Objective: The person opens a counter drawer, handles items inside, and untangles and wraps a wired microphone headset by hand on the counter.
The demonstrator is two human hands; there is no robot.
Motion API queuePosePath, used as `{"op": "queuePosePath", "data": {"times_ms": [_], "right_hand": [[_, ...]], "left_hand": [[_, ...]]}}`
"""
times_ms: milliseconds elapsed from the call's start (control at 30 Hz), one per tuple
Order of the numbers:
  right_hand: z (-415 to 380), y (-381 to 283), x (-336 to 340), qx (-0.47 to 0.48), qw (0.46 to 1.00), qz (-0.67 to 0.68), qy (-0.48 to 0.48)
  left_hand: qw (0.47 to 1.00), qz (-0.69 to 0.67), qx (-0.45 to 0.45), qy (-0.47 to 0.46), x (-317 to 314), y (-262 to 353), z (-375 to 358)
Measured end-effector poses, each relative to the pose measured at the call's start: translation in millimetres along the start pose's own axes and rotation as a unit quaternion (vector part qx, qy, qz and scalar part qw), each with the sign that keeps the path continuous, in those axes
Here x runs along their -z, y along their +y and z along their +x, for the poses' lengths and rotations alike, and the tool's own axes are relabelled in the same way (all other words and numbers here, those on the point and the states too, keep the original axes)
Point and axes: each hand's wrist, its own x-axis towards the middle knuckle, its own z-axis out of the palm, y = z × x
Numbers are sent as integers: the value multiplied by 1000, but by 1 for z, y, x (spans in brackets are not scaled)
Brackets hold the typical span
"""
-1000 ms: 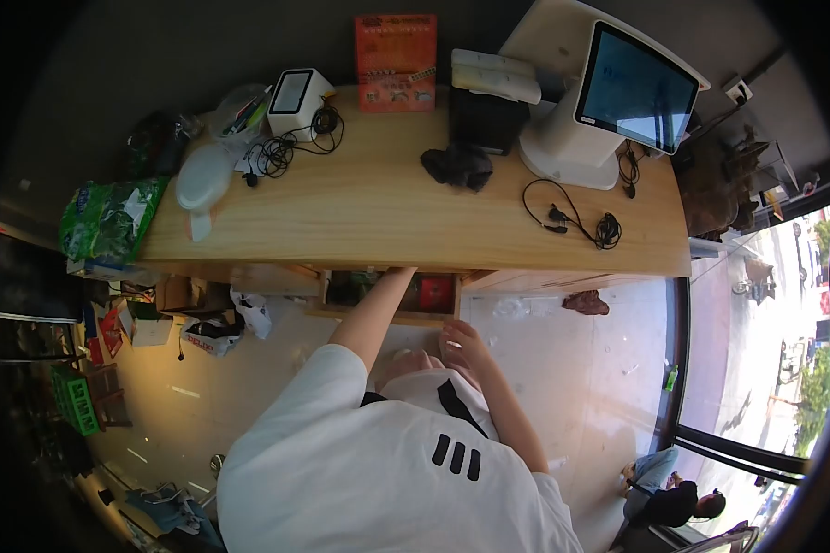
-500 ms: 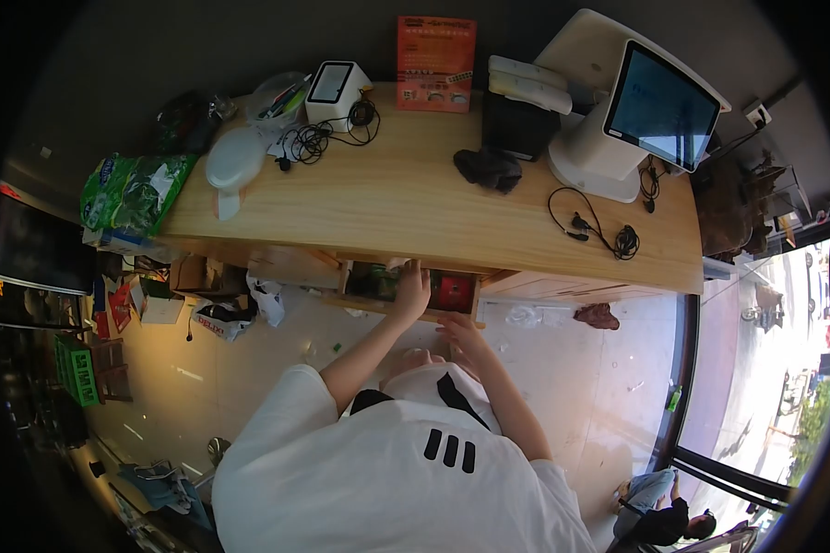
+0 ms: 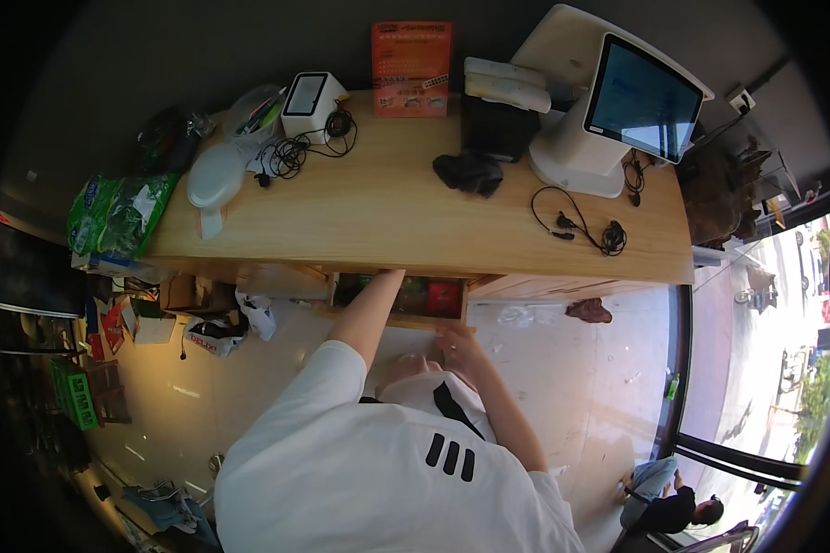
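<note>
A wooden drawer [image 3: 397,323] is pulled out below the desk's front edge. Over its left part reaches my left forearm [image 3: 371,309], and my left hand is hidden beneath the desktop, fingers out of sight. Inside the drawer, a red item [image 3: 444,297] lies on the right, with dark and greenish things beside it. My right hand [image 3: 458,345] is just in front of the drawer's right front corner, loosely bent and open, its fingertips close to the front panel.
On the wooden desk [image 3: 341,212] stand a touchscreen terminal [image 3: 646,101], a small scanner box [image 3: 309,103] and an orange sign [image 3: 412,74]. Black cables [image 3: 609,238], a dark cloth [image 3: 468,173] and a green package [image 3: 120,214] lie there too. A person [image 3: 678,507] sits at lower right.
My left hand has gone from over the drawer to deeper under the desktop, out of sight. My right hand has drawn slightly back from the drawer front. The view has shifted a little.
</note>
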Motion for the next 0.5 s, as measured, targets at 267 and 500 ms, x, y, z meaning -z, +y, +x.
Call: {"op": "queuePosePath", "data": {"times_ms": [267,500], "right_hand": [[-16,10,10,2,999,45,15],[-3,5,9,-5,1000,-7,-2]], "left_hand": [[997,55,-12,-60,-31,1,1],[971,164,-175,-18,0,8,-64]]}}
